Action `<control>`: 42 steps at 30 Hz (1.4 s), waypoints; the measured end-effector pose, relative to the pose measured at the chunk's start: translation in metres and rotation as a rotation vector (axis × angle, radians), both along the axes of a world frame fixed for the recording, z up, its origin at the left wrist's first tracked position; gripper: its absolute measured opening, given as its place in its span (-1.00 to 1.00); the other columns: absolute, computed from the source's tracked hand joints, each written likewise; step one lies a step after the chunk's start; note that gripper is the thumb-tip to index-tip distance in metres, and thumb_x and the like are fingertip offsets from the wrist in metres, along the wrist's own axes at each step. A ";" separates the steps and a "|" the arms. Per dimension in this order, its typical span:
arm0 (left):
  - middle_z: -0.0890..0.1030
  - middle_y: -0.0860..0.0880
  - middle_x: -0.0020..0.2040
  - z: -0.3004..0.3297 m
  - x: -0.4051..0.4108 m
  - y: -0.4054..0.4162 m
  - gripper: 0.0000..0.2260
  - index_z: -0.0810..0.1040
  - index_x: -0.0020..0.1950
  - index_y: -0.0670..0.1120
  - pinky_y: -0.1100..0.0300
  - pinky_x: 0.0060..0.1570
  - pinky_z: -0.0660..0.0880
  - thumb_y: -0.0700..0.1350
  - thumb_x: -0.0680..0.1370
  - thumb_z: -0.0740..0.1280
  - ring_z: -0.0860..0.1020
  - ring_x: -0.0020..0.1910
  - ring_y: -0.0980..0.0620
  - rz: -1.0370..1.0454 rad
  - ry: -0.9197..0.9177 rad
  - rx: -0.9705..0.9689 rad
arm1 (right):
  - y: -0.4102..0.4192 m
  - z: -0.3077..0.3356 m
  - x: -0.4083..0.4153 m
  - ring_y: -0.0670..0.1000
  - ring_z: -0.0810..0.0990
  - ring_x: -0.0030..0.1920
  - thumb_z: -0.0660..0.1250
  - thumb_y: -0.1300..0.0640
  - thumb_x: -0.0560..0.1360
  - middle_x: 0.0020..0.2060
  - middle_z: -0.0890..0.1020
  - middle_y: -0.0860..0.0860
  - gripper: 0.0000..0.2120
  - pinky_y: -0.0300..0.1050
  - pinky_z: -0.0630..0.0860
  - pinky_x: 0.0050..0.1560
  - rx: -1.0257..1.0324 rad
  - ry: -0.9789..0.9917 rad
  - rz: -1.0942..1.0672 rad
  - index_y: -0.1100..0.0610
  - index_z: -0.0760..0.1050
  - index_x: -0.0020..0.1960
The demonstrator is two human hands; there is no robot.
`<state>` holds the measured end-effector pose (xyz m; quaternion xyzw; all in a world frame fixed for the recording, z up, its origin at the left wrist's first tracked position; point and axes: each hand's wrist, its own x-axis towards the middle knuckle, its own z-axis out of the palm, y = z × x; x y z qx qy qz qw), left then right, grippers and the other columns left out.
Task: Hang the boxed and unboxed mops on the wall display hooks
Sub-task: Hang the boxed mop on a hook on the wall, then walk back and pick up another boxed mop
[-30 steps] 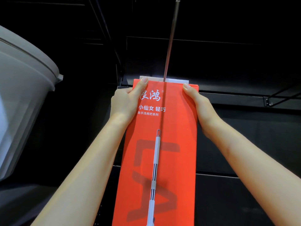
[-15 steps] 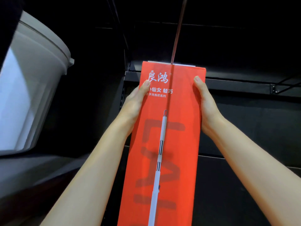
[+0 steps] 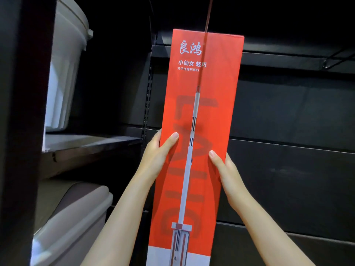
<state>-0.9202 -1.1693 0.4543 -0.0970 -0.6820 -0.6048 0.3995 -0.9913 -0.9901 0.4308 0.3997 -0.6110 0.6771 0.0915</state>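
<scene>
A tall red mop box (image 3: 215,89), printed with white characters and a picture of a mop, stands upright against the black wall display. A thin metal hook rod (image 3: 209,14) juts out above it and crosses the box's top edge. My left hand (image 3: 159,152) grips the box's left edge about halfway down, thumb on the front face. My right hand (image 3: 224,167) grips the right edge a little lower, thumb also on the front.
A black slotted upright (image 3: 148,96) runs down the wall just left of the box. Grey plastic bins stand on the left: one (image 3: 65,77) on a dark shelf (image 3: 92,144), another (image 3: 73,217) below. A black wire bracket (image 3: 338,58) sticks out at upper right.
Both hands have slid down from the box's top corners to its middle. The box now sits higher against the wall, and the view has dropped and shifted left.
</scene>
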 end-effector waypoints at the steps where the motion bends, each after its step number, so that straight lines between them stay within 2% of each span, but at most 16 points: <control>1: 0.67 0.17 0.07 0.001 0.001 0.001 -0.64 0.52 0.26 0.16 0.19 0.03 0.55 0.22 0.50 0.31 0.64 0.01 0.20 0.004 -0.003 -0.015 | 0.000 -0.001 0.000 -0.14 0.64 0.10 0.29 -0.23 0.42 0.15 0.64 -0.16 -0.47 -0.24 0.56 0.00 -0.009 -0.013 0.000 -0.13 0.39 0.35; 4: 0.65 0.17 0.10 0.001 0.003 0.003 -0.58 0.49 0.30 0.14 0.24 0.00 0.53 0.25 0.49 0.28 0.63 0.03 0.22 0.010 -0.007 -0.038 | 0.002 -0.003 0.002 -0.16 0.64 0.09 0.26 -0.25 0.43 0.15 0.63 -0.16 -0.44 -0.30 0.59 -0.08 0.007 -0.033 0.006 -0.13 0.34 0.39; 8: 0.62 0.14 0.15 0.003 0.005 0.004 -0.59 0.47 0.33 0.09 0.22 0.06 0.52 0.20 0.52 0.26 0.60 0.10 0.16 0.020 -0.018 -0.038 | 0.002 -0.007 0.006 -0.16 0.64 0.08 0.22 -0.24 0.45 0.18 0.61 -0.13 -0.42 -0.33 0.58 -0.12 0.028 -0.040 0.003 -0.10 0.29 0.43; 13: 0.58 0.07 0.22 0.004 0.006 0.007 -0.58 0.42 0.37 0.07 0.10 0.22 0.47 0.16 0.55 0.23 0.56 0.18 0.08 0.014 -0.045 -0.014 | 0.000 -0.006 0.010 -0.11 0.63 0.13 0.20 -0.23 0.46 0.23 0.57 -0.09 -0.39 -0.24 0.61 -0.02 0.042 -0.051 -0.003 -0.09 0.23 0.46; 20: 0.57 0.07 0.22 0.005 0.010 0.010 -0.56 0.41 0.35 0.11 0.14 0.16 0.49 0.21 0.51 0.22 0.56 0.17 0.10 0.021 -0.056 -0.039 | 0.001 -0.006 0.009 -0.06 0.59 0.19 0.20 -0.25 0.45 0.27 0.54 -0.07 -0.34 -0.08 0.56 0.16 0.058 -0.075 -0.015 -0.10 0.16 0.50; 23: 0.56 0.05 0.25 0.005 0.011 0.010 -0.49 0.38 0.39 0.07 0.07 0.22 0.48 0.23 0.49 0.25 0.55 0.20 0.06 0.021 -0.078 -0.020 | 0.001 -0.007 0.009 -0.04 0.57 0.22 0.20 -0.28 0.43 0.31 0.51 -0.05 -0.28 -0.03 0.55 0.19 0.068 -0.094 -0.021 -0.09 0.11 0.52; 26: 0.54 -0.01 0.28 0.006 0.014 0.012 -0.49 0.34 0.43 -0.01 0.02 0.23 0.49 0.17 0.54 0.26 0.55 0.20 0.02 0.018 -0.123 0.001 | 0.002 -0.004 0.017 -0.05 0.57 0.19 0.20 -0.28 0.44 0.30 0.51 -0.04 -0.29 -0.17 0.58 0.05 0.095 -0.108 -0.040 -0.08 0.12 0.51; 28: 0.55 -0.05 0.27 0.006 0.020 0.014 -0.50 0.35 0.42 -0.05 0.09 0.14 0.53 0.14 0.55 0.27 0.57 0.16 0.01 0.021 -0.141 0.007 | 0.005 -0.001 0.025 -0.10 0.59 0.13 0.20 -0.24 0.50 0.28 0.53 -0.03 -0.38 -0.28 0.58 -0.09 0.123 -0.116 -0.071 -0.05 0.18 0.49; 30: 0.55 -0.07 0.27 0.001 0.027 0.016 -0.51 0.34 0.42 -0.09 0.18 0.02 0.54 0.11 0.56 0.27 0.57 0.13 0.02 0.063 -0.163 0.007 | 0.008 0.002 0.032 -0.10 0.58 0.09 0.20 -0.20 0.54 0.29 0.52 0.00 -0.43 -0.31 0.53 -0.13 0.159 -0.133 -0.139 0.00 0.22 0.47; 33: 0.49 -0.09 0.34 -0.018 0.039 0.019 -0.51 0.29 0.46 -0.10 0.11 0.11 0.49 0.01 0.58 0.29 0.52 0.18 -0.01 0.206 -0.268 -0.041 | 0.011 0.000 0.044 -0.02 0.52 0.16 0.21 -0.12 0.58 0.33 0.48 0.04 -0.47 -0.17 0.48 0.02 0.248 -0.160 -0.279 0.08 0.23 0.46; 35: 0.40 -0.11 0.41 -0.033 0.049 0.021 -0.43 0.21 0.51 -0.09 0.07 0.15 0.42 -0.04 0.55 0.34 0.46 0.27 -0.06 0.330 -0.342 -0.108 | 0.014 -0.010 0.056 0.04 0.50 0.26 0.23 -0.05 0.59 0.35 0.46 0.05 -0.49 -0.06 0.46 0.13 0.313 -0.154 -0.360 0.10 0.22 0.47; 37: 0.32 -0.13 0.47 -0.047 0.064 0.024 -0.35 0.14 0.53 -0.10 -0.01 0.24 0.40 -0.04 0.53 0.37 0.38 0.38 -0.12 0.419 -0.386 -0.143 | 0.018 -0.026 0.072 0.07 0.45 0.33 0.23 -0.01 0.59 0.39 0.43 0.07 -0.47 -0.04 0.43 0.19 0.363 -0.144 -0.431 0.11 0.19 0.49; 39: 0.27 -0.13 0.50 -0.062 0.084 0.030 -0.30 0.09 0.54 -0.11 -0.08 0.30 0.36 -0.02 0.52 0.37 0.31 0.44 -0.14 0.498 -0.385 -0.184 | 0.028 -0.047 0.094 0.07 0.38 0.40 0.24 0.00 0.59 0.45 0.36 0.07 -0.44 -0.03 0.38 0.27 0.422 -0.142 -0.491 0.09 0.14 0.52; 42: 0.25 -0.14 0.50 -0.091 0.113 0.051 -0.35 0.11 0.53 -0.13 -0.08 0.39 0.32 -0.01 0.53 0.33 0.24 0.47 -0.13 0.561 -0.283 -0.382 | 0.057 -0.084 0.133 0.05 0.31 0.45 0.24 -0.02 0.59 0.49 0.28 0.03 -0.41 -0.05 0.29 0.35 0.555 -0.102 -0.590 0.06 0.11 0.53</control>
